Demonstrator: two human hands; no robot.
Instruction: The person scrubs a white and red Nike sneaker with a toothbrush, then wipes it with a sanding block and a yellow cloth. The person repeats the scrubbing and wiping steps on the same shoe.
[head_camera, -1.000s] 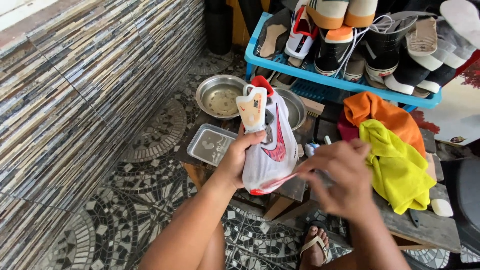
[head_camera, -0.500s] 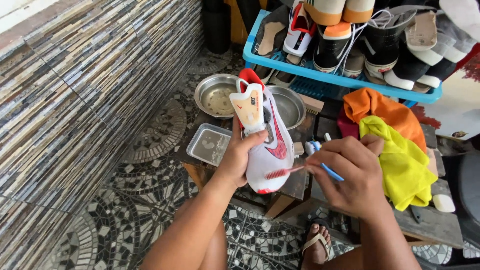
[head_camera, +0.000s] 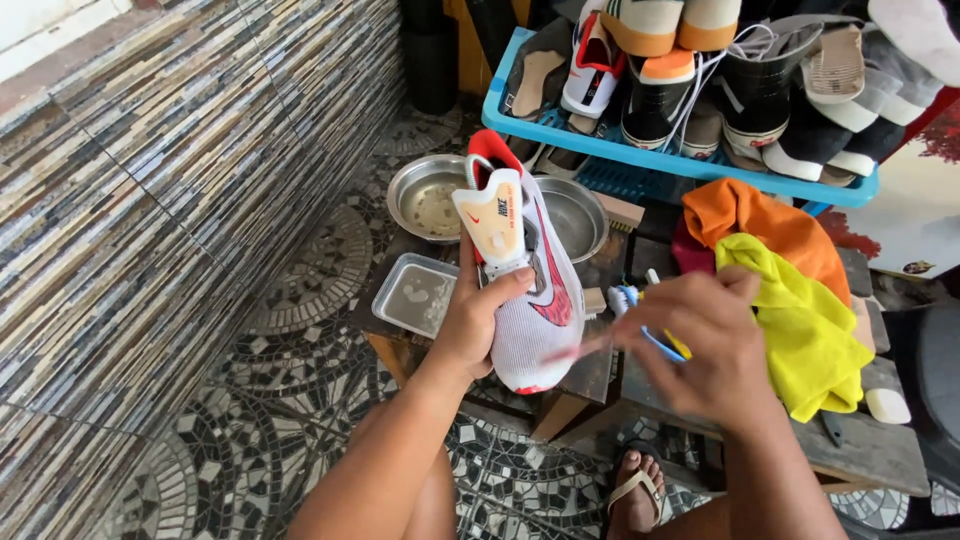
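Left hand (head_camera: 470, 325) gripping shoe (head_camera: 530, 290) upright | right hand (head_camera: 705, 345) clasping brush (head_camera: 580, 348), blurred, at shoe's toe | risk: hard strokes could twist shoe loose onto tray (head_camera: 415, 295) left of shoe.

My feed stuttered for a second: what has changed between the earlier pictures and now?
The right hand keeps stroking the red brush back and forth against the white shoe; it is motion-blurred now. The shoe has drifted slightly left and up. The left hand keeps its grip on the shoe. Steel bowls, tray and yellow cloth are unmoved.
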